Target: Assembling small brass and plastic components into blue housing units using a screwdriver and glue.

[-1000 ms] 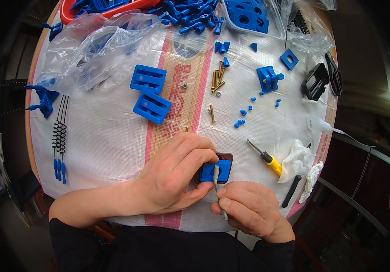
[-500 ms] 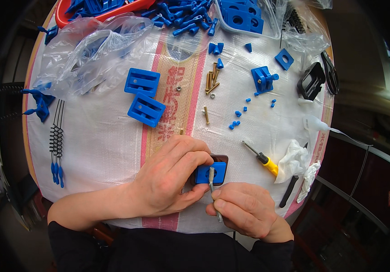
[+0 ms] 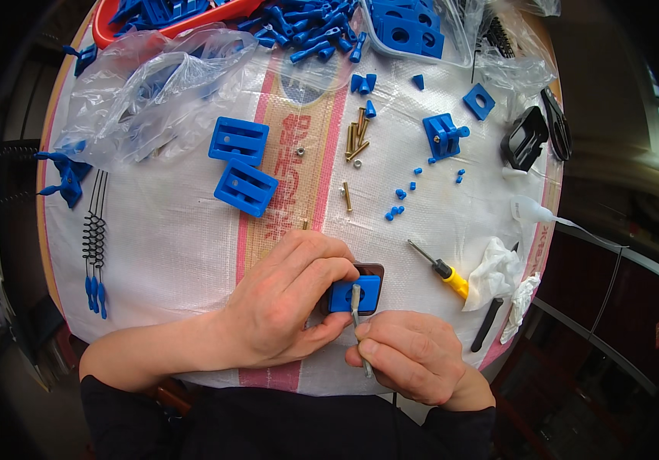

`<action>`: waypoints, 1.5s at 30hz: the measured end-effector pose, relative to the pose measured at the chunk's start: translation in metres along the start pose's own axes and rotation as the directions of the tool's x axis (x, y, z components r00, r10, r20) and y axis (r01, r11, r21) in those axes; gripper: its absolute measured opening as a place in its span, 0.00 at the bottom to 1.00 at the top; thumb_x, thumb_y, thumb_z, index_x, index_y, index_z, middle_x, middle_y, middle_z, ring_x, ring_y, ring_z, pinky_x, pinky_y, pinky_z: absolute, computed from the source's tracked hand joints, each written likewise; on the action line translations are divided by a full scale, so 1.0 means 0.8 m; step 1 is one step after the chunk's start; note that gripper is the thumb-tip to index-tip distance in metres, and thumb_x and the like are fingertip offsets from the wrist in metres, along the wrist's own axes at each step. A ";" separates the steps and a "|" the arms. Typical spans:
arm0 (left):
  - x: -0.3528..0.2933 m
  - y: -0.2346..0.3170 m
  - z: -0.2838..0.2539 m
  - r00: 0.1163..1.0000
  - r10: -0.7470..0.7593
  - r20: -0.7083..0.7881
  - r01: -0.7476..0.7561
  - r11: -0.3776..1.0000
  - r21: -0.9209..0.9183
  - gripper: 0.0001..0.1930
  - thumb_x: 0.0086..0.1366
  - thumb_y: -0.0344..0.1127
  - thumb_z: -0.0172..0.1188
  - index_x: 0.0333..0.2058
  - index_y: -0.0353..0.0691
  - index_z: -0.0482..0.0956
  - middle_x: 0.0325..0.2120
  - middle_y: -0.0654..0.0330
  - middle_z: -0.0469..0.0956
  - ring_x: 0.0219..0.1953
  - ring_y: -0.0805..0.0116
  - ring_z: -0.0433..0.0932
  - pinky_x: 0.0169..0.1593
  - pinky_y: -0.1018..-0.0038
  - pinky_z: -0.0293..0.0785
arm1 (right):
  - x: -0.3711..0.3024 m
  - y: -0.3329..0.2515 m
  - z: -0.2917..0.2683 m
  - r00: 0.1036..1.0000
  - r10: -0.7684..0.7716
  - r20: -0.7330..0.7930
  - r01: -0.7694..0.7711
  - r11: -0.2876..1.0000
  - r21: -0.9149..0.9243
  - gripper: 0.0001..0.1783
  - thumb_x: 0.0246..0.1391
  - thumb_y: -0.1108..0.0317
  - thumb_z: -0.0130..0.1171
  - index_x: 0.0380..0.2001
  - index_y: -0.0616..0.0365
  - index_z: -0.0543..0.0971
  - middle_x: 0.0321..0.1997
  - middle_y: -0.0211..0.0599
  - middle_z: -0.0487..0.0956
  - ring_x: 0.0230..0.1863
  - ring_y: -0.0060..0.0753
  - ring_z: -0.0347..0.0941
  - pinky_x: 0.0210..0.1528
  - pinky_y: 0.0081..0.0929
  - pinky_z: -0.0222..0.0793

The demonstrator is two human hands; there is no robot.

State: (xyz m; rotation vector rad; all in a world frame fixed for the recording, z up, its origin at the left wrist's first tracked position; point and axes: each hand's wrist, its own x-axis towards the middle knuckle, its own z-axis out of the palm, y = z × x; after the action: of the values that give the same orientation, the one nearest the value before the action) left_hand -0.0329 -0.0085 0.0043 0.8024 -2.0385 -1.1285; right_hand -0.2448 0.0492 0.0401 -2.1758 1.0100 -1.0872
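Near the table's front edge my left hand point(image 3: 287, 299) has thumb and fingers closed on the left side of a small blue plastic block point(image 3: 370, 294). The block lies against a dark, glossy rectangular piece point(image 3: 374, 271) that shows past its far and right edges. In my right hand point(image 3: 410, 355) a slim grey metal tool point(image 3: 355, 300) is pinched between thumb and fingers. Its flattened tip lies over the dark round hole in the block; how deep it reaches I cannot tell. My left fingers hide the block's left part.
Right of my hands lie a yellow-handled screwdriver point(image 3: 452, 279), crumpled tissue point(image 3: 496, 270) and a black strip point(image 3: 487, 325). Farther off are brass bolts point(image 3: 351, 142), small blue plugs point(image 3: 400, 194), two slotted blue blocks point(image 3: 246, 186) and a plastic bag point(image 3: 145, 92). Springs with blue ends point(image 3: 95, 238) lie left.
Both hands keep the same grip and almost the same place. The whole view has shifted very slightly; nothing has been picked up or let go.
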 end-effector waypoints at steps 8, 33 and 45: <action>0.000 -0.001 0.000 1.000 0.009 -0.007 -0.009 1.000 0.004 0.27 0.46 0.23 0.74 0.46 0.35 0.75 0.46 0.49 0.77 0.48 0.50 0.77 0.50 0.60 0.74 | 0.000 0.004 0.001 0.998 -0.052 -0.019 0.053 0.999 0.011 0.19 0.45 0.77 0.78 0.41 0.69 0.83 0.40 0.45 0.83 0.35 0.40 0.85 0.36 0.31 0.84; -0.001 -0.001 0.001 1.000 0.014 -0.011 -0.014 1.000 -0.001 0.28 0.45 0.23 0.75 0.47 0.35 0.75 0.45 0.49 0.77 0.47 0.49 0.77 0.50 0.60 0.74 | 0.000 0.001 -0.001 0.999 -0.048 -0.011 0.048 0.999 0.014 0.19 0.46 0.76 0.78 0.42 0.69 0.83 0.40 0.45 0.83 0.35 0.40 0.85 0.36 0.31 0.84; -0.001 -0.002 0.001 1.000 0.023 -0.015 -0.024 1.000 -0.008 0.29 0.44 0.24 0.76 0.48 0.34 0.75 0.45 0.49 0.77 0.47 0.49 0.78 0.50 0.59 0.75 | 0.000 0.001 -0.002 0.999 -0.045 -0.007 0.045 0.999 0.008 0.20 0.45 0.77 0.78 0.42 0.69 0.82 0.39 0.44 0.83 0.35 0.40 0.85 0.36 0.31 0.84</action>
State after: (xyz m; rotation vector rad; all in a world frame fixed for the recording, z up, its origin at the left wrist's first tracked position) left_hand -0.0327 -0.0084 0.0022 0.7791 -2.0247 -1.1134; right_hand -0.2467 0.0487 0.0409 -2.1995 0.9617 -1.1181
